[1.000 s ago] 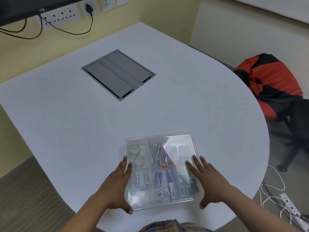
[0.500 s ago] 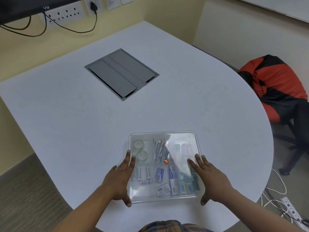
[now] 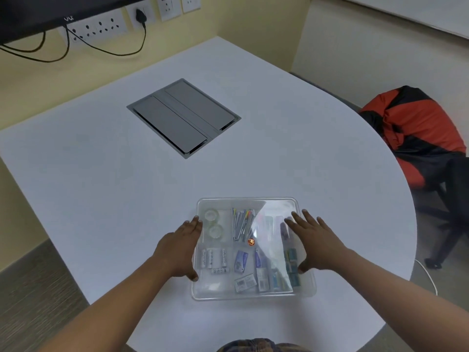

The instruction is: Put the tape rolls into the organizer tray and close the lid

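Observation:
The clear organizer tray (image 3: 253, 298) sits on the white table near me, with its transparent lid (image 3: 276, 207) lying flat on top. Two clear tape rolls (image 3: 211, 215) (image 3: 216, 231) lie in the tray's far left compartment, under the lid. My left hand (image 3: 177, 247) lies flat against the tray's left edge, fingers straight and thumb touching the near left side. On the right part of the lid, my right hand (image 3: 317, 242) rests palm down with fingers spread. Neither hand holds anything.
Pens, batteries and small packets fill the other compartments. A grey cable hatch (image 3: 184, 118) is set into the table farther back. A chair with a red and black jacket (image 3: 416, 133) stands to the right. Wall sockets with cables (image 3: 101, 26) are behind the table.
My right hand has slid forward along the lid's right side, and my left hand has crept a little forward along the left edge. The tray stays in place.

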The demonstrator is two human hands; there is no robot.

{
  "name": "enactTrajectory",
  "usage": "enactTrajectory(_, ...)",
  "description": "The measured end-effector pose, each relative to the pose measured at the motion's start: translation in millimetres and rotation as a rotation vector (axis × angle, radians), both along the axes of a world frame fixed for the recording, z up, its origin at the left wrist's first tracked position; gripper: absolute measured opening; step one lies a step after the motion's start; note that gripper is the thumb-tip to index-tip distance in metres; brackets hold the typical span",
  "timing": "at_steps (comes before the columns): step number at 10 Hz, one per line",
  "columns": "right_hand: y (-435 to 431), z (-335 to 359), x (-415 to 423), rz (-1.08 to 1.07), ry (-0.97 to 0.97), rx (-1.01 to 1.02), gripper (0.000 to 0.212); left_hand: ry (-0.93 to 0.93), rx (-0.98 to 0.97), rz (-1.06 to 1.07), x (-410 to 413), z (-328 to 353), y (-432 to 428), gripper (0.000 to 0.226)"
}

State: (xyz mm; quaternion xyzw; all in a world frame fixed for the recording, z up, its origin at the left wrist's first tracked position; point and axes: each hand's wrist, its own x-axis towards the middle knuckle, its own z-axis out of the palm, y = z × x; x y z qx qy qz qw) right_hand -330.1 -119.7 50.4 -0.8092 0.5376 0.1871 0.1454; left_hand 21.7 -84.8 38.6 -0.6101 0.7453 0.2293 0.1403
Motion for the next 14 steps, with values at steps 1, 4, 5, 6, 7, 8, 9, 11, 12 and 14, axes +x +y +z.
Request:
enactTrajectory(1,-25,3,-1,-0.042,0.021,0.022,0.139,-0.021,-0.071,0.03,-3,3,-15,0.146)
enactTrajectory(4,-49,-13,-2,-0.024,0.072,0.075,0.149,-0.064,0.023,0.015,-17,-6,-49,0.152)
enactTrajectory(5,-49,-18,-3,-0.044,0.038,0.086,0.15,-0.034,0.053,0.039,-21,-11,-51,0.153)
enactTrajectory(6,-52,-21,-5,-0.046,0.02,0.092,0.15,0.002,0.08,0.051,-20,-12,-56,0.153)
enactTrajectory(7,-55,-22,-7,-0.048,0.014,0.102,0.15,0.03,0.107,0.054,-16,-11,-63,0.152)
enactTrajectory(8,-58,-22,-7,-0.052,0.008,0.102,0.149,0.037,0.114,0.062,-16,-12,-68,0.154)
enactTrajectory(9,-60,-23,-8,-0.045,0.012,0.096,0.149,0.039,0.115,0.08,-17,-14,-70,0.155)
enactTrajectory(11,-56,-19,-11,0.007,0.125,0.029,0.145,0.002,0.081,0.084,-20,-14,-69,0.156)
enactTrajectory(12,-53,-13,-2,0.045,0.212,0.013,0.141,-0.061,0.013,0.046,-22,-8,-65,0.155)
enactTrajectory(14,-51,11,25,0.015,0.044,-0.046,0.098,-0.071,-0.117,0.075,-23,14,-57,0.145)
